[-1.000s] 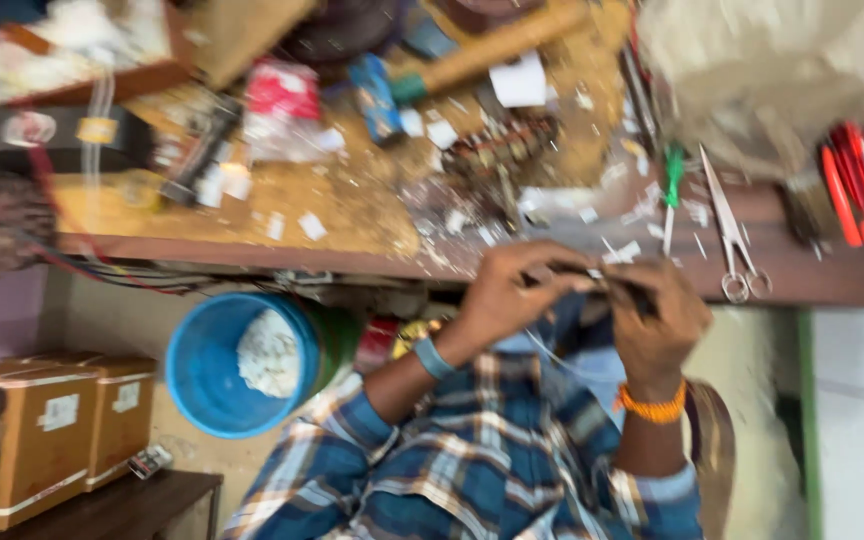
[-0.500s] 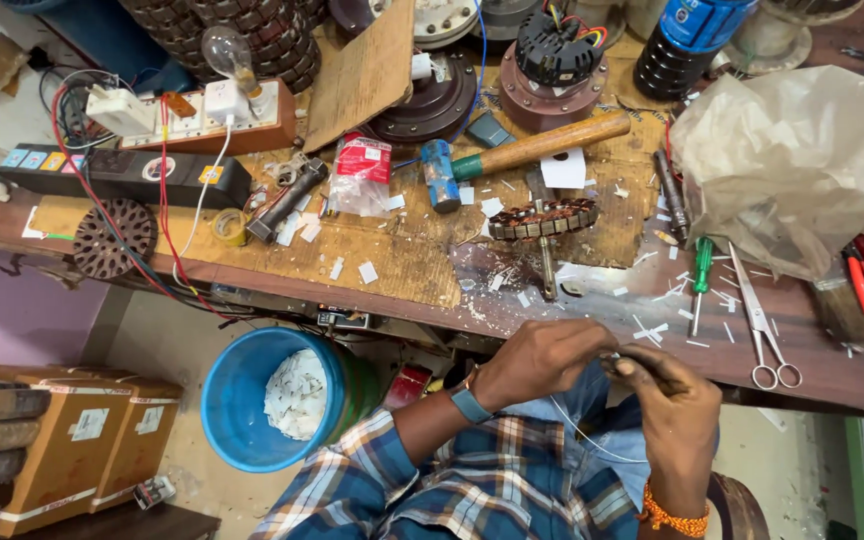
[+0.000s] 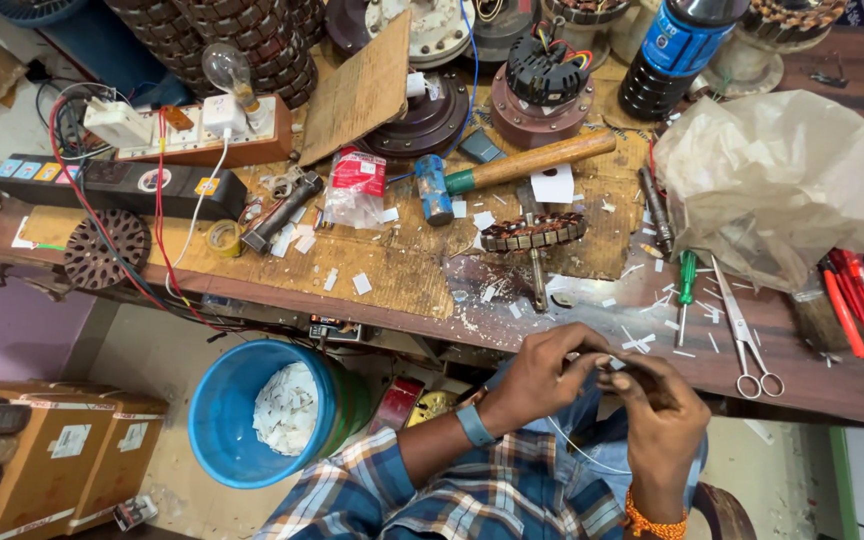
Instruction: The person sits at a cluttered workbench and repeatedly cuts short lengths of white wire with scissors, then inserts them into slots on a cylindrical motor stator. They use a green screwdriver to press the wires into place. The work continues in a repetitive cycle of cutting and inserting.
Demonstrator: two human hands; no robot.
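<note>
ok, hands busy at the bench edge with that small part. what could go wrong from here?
1. The left hand and right hand pinch a small dark part just past the bench edge; if it slips, it probably drops to the floor or lap.
2. A thin white wire trails from the hands over the lap; it may snag and tug the part.
3. Scissors and a green screwdriver lie close by; a wrist could knock them off.
</note>
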